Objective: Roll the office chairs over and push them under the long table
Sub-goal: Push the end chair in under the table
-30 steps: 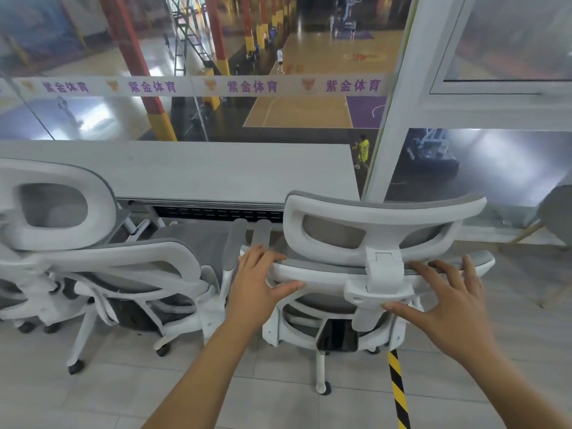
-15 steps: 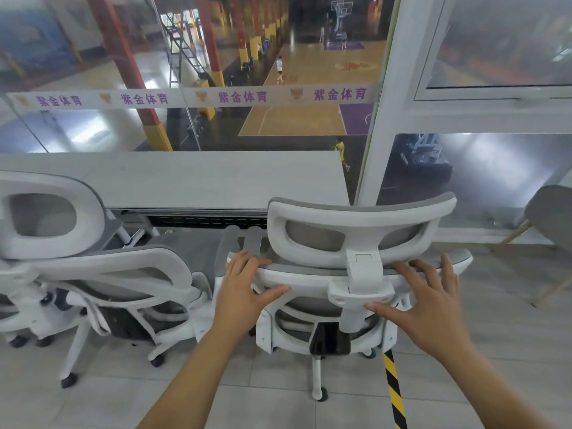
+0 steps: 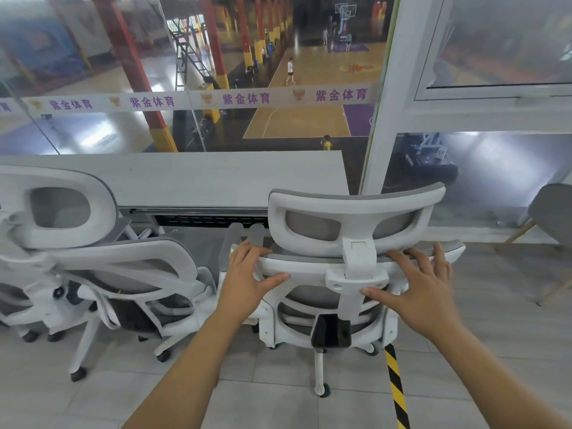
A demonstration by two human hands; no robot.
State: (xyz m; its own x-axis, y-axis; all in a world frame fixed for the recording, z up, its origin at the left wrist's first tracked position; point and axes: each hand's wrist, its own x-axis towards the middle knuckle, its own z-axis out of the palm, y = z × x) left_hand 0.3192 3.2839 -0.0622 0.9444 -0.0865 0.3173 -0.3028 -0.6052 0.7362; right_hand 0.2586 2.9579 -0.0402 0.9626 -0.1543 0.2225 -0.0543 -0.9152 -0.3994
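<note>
A white office chair with grey mesh stands in front of me, its back toward me and its headrest overlapping the near edge of the long grey table. My left hand grips the left end of the backrest's top rim, fingers over the top and thumb on the back. On the right part of the rim rests my right hand, fingers spread and thumb touching the headrest bracket. Left of this chair stands a second white office chair, angled, with its seat at the table's edge.
A glass wall runs behind the table, and a white window post rises at its right end. Yellow-black tape crosses the tiled floor beneath the chair. At the far right stands a grey chair with wooden legs.
The chair has rolled forward toward the table, and its headrest now overlaps the table edge. Both hands have kept their places on the backrest rim.
</note>
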